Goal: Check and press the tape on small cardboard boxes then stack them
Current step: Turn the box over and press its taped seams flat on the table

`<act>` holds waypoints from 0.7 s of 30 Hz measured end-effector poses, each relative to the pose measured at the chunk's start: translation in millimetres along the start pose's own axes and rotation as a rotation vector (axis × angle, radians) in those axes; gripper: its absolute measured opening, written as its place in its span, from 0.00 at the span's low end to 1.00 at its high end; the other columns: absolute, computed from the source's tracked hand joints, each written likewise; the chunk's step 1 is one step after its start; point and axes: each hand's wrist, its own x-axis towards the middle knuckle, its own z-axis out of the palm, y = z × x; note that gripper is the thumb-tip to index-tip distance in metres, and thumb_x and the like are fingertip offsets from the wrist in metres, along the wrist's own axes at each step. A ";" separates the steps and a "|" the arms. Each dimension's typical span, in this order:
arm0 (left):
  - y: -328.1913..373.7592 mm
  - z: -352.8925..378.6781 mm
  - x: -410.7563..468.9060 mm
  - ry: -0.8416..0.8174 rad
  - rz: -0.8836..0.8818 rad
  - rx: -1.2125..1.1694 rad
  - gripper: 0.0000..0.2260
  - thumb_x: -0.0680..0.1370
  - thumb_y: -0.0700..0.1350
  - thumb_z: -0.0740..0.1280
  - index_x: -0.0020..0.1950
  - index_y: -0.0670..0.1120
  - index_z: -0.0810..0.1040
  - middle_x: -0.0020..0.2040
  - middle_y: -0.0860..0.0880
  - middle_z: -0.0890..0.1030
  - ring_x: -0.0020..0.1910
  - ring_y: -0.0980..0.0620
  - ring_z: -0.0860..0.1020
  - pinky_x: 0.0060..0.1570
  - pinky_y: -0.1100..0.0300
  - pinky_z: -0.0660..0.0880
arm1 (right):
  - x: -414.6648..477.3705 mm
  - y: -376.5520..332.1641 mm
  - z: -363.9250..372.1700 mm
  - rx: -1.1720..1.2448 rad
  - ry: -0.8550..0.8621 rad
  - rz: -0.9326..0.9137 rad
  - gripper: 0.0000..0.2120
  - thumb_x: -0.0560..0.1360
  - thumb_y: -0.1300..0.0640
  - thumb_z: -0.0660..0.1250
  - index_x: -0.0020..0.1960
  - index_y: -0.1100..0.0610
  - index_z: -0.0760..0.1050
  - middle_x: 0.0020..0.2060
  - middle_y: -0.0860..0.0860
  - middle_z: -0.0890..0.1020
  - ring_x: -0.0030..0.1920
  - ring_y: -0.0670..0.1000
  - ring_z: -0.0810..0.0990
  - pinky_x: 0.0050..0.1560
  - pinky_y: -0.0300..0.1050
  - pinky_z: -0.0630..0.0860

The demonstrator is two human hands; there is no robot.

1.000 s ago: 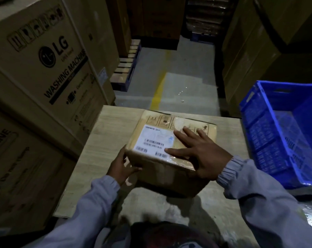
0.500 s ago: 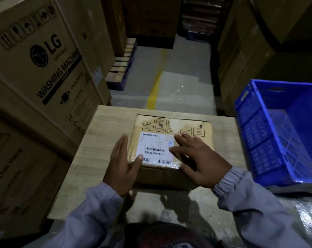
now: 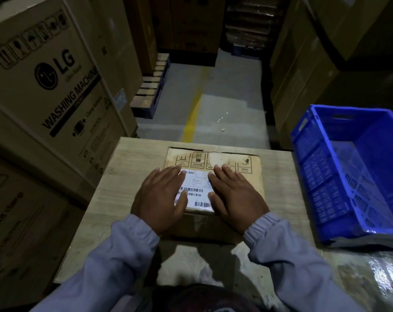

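Observation:
A small brown cardboard box (image 3: 224, 159) lies flat on the pale wooden tabletop (image 3: 132, 167). A white barcode label (image 3: 196, 186) under shiny clear tape covers the middle of its top face. My left hand (image 3: 160, 199) rests palm down on the box's left part, fingers spread over the label's left edge. My right hand (image 3: 235, 195) lies flat on the right part, fingers together and touching the label's right edge. Both hands press on the top and grip nothing. The box's near top edge is hidden under my wrists.
A blue plastic crate (image 3: 351, 174) stands at the table's right. Large washing machine cartons (image 3: 49, 86) rise on the left. More cartons (image 3: 308, 64) wall the right side. Beyond the table, a grey floor aisle with a yellow line (image 3: 192, 115) runs past a pallet (image 3: 151, 86).
The box was tilted up, held from the left side; now it lies flat. My left hand has come up onto the top face and my right hand has flattened beside it.

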 end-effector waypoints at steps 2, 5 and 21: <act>-4.9 -5.7 15.3 -0.014 0.026 0.016 0.25 0.76 0.56 0.56 0.68 0.44 0.75 0.70 0.43 0.74 0.69 0.45 0.72 0.71 0.50 0.61 | 7.9 9.5 -8.3 0.034 -0.012 0.002 0.31 0.79 0.43 0.42 0.77 0.55 0.60 0.76 0.53 0.61 0.77 0.52 0.56 0.75 0.46 0.48; -6.6 0.0 31.8 -0.053 0.025 -0.025 0.31 0.77 0.60 0.51 0.75 0.44 0.65 0.76 0.45 0.65 0.76 0.48 0.61 0.75 0.54 0.50 | 12.1 20.5 -13.8 -0.025 0.038 0.056 0.25 0.82 0.48 0.46 0.77 0.55 0.58 0.77 0.52 0.59 0.77 0.51 0.54 0.75 0.45 0.47; -9.5 15.3 25.1 0.167 -0.406 -0.425 0.27 0.78 0.49 0.65 0.76 0.44 0.64 0.77 0.43 0.62 0.73 0.44 0.64 0.69 0.59 0.59 | -13.8 44.8 -3.6 0.676 0.280 0.318 0.37 0.75 0.49 0.67 0.78 0.52 0.52 0.74 0.50 0.65 0.74 0.53 0.63 0.72 0.53 0.63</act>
